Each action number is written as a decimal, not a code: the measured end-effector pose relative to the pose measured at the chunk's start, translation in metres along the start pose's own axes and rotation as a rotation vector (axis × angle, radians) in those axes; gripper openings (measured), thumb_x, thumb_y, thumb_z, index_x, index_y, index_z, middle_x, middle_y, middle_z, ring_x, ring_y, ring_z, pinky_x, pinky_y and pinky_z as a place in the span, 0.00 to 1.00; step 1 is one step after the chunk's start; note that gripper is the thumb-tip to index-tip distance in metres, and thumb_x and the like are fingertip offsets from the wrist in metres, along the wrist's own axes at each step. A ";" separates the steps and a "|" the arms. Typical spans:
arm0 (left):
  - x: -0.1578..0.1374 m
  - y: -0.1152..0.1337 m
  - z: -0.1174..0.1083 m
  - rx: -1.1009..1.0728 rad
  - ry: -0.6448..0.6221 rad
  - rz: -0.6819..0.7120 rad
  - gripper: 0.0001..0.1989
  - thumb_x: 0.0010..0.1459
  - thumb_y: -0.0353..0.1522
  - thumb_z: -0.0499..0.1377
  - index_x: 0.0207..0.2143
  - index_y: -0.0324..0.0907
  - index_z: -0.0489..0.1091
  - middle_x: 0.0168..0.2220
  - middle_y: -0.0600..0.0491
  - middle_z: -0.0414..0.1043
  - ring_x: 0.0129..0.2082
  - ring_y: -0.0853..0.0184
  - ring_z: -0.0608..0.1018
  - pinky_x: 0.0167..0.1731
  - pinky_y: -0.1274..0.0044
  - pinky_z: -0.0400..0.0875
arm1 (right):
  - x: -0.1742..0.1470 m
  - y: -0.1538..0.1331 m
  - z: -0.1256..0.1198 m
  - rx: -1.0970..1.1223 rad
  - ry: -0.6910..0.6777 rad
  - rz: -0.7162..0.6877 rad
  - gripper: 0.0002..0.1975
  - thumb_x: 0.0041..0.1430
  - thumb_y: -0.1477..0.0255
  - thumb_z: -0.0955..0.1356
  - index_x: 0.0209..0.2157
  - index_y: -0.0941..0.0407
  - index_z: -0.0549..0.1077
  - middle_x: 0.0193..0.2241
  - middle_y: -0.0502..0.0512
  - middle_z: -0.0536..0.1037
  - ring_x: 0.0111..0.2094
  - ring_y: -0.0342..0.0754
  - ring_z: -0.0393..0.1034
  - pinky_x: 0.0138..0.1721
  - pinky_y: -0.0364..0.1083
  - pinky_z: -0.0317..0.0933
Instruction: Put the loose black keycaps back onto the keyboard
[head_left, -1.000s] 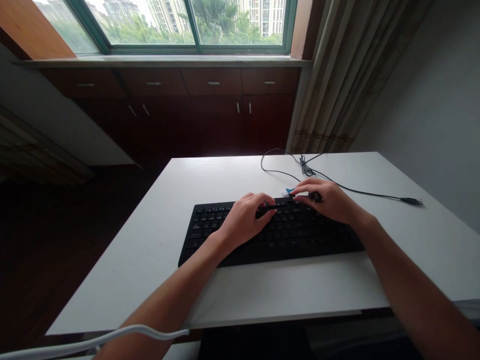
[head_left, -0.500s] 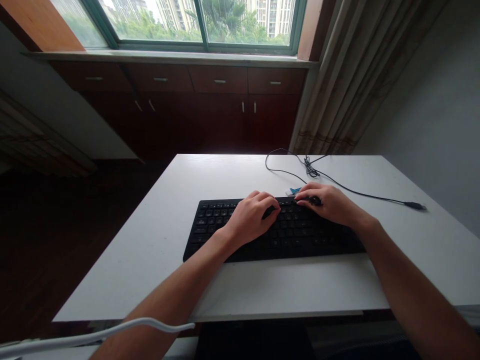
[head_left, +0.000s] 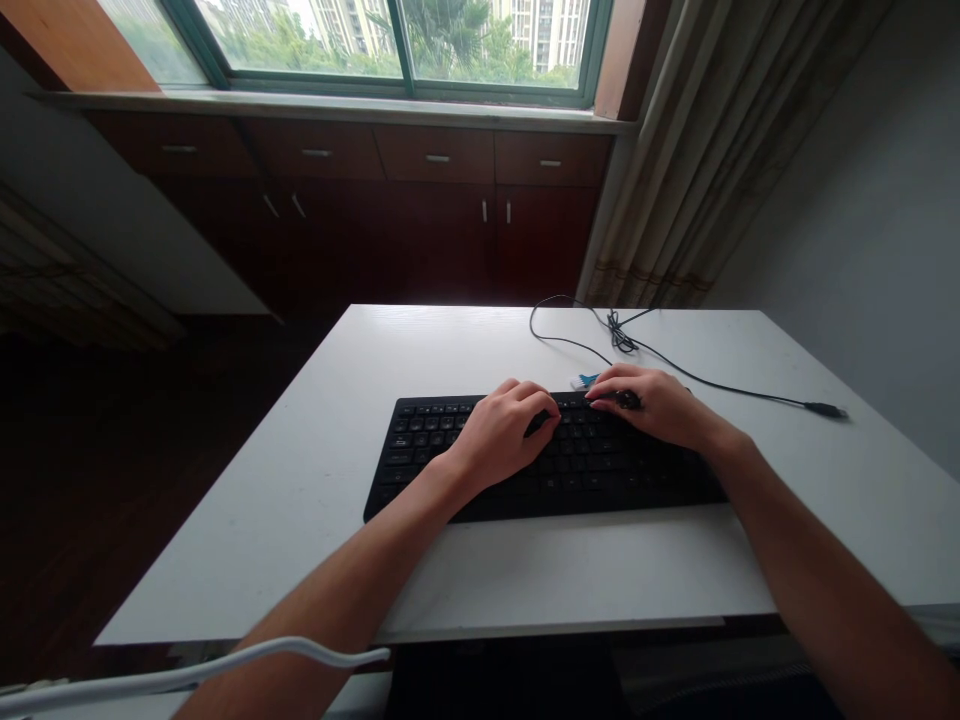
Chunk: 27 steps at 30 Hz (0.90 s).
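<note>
A black keyboard (head_left: 420, 455) lies near the front of the white table, with both hands over it. My left hand (head_left: 506, 430) rests on its middle, the fingers curled and the thumb close to the index fingertip; whatever may be between them is hidden. My right hand (head_left: 649, 400) is at the keyboard's back edge, thumb and fingers drawn together in a pinch. Under its palm shows a small dark object (head_left: 628, 399), too unclear to name. Just past the right fingertips is a small teal piece with white bristle-like teeth (head_left: 583, 381), partly covered by the fingers.
A black cable (head_left: 622, 335) lies bundled on the white table (head_left: 300, 480) behind the keyboard, its plug (head_left: 825, 410) at the right. A pale cord (head_left: 300, 645) crosses at lower left. Beyond stand dark red cabinets (head_left: 442, 240) under a window, with a curtain (head_left: 660, 180) alongside.
The view has shifted very slightly. My right fingertips have moved a touch to the left; my left hand stays in place on the keyboard.
</note>
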<state>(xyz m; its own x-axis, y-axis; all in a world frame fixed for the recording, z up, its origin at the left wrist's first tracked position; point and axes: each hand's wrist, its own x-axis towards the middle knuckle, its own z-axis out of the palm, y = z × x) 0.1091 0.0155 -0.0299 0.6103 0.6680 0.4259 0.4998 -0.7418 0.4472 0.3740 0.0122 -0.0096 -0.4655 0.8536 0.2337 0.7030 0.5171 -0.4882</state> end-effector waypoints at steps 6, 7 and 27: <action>-0.001 0.001 0.000 0.011 -0.001 0.000 0.06 0.63 0.30 0.57 0.40 0.44 0.73 0.44 0.51 0.76 0.43 0.61 0.74 0.43 0.69 0.74 | 0.000 0.001 0.001 0.014 0.001 0.030 0.11 0.62 0.62 0.69 0.42 0.48 0.82 0.43 0.54 0.80 0.41 0.52 0.76 0.46 0.52 0.70; -0.001 0.001 0.000 0.011 -0.001 0.001 0.06 0.63 0.30 0.57 0.41 0.44 0.73 0.44 0.51 0.76 0.43 0.61 0.74 0.43 0.69 0.74 | 0.000 0.001 0.000 0.019 0.000 0.034 0.11 0.62 0.61 0.69 0.42 0.48 0.82 0.43 0.54 0.80 0.42 0.52 0.75 0.46 0.52 0.70; 0.000 0.002 -0.001 0.029 -0.011 -0.017 0.09 0.66 0.32 0.54 0.46 0.43 0.71 0.45 0.51 0.76 0.44 0.60 0.74 0.42 0.69 0.72 | 0.047 -0.065 0.004 1.102 0.644 -0.012 0.28 0.60 0.64 0.69 0.13 0.54 0.54 0.10 0.42 0.50 0.11 0.37 0.42 0.14 0.44 0.37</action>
<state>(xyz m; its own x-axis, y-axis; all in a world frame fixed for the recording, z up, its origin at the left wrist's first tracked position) 0.1095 0.0135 -0.0285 0.6079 0.6802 0.4096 0.5278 -0.7315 0.4317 0.3037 0.0184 0.0296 0.0923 0.8852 0.4559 -0.2597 0.4634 -0.8472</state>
